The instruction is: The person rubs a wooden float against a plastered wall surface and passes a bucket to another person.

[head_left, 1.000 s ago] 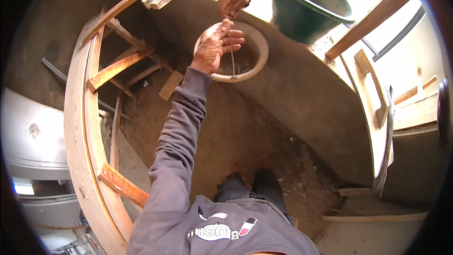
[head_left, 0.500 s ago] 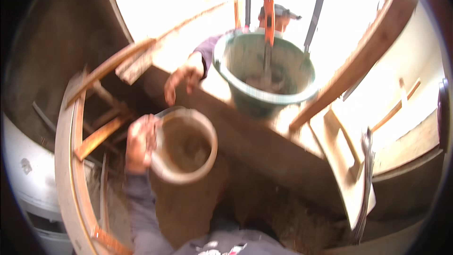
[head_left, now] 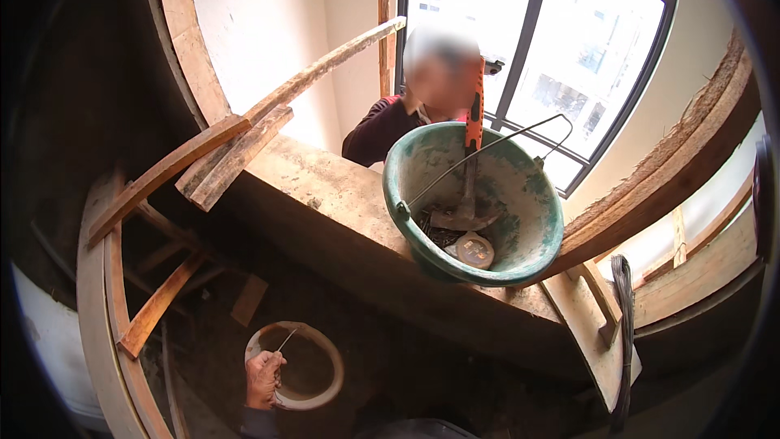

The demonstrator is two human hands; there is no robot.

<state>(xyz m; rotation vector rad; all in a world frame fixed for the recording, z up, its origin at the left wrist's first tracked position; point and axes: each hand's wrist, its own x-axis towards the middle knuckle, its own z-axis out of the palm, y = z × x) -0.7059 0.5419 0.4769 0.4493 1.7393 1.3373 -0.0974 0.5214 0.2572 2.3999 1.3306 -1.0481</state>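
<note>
Low at the centre-left, my left hand (head_left: 264, 378) is closed on the wire handle of a round pale bucket (head_left: 329, 362), whose dim inside is hard to make out. Above and to the right, a green bucket (head_left: 520, 236) stands on the concrete ledge (head_left: 321, 195), holding an orange-handled hammer (head_left: 476, 102), a round tape measure (head_left: 474, 249) and small dark pieces that look like nails. My right hand is not in view.
A co-worker (head_left: 370, 134) is behind the ledge, before a window (head_left: 593, 24). Timber battens (head_left: 211, 146) and a curved wooden frame (head_left: 101, 276) lie to the left. A heavy beam (head_left: 650, 195) and a bundle of wire (head_left: 624, 333) are at the right.
My left hand, with the pale bucket, has moved lower and farther from the co-worker, whose hand has left the handle. The view has tilted up toward the window.
</note>
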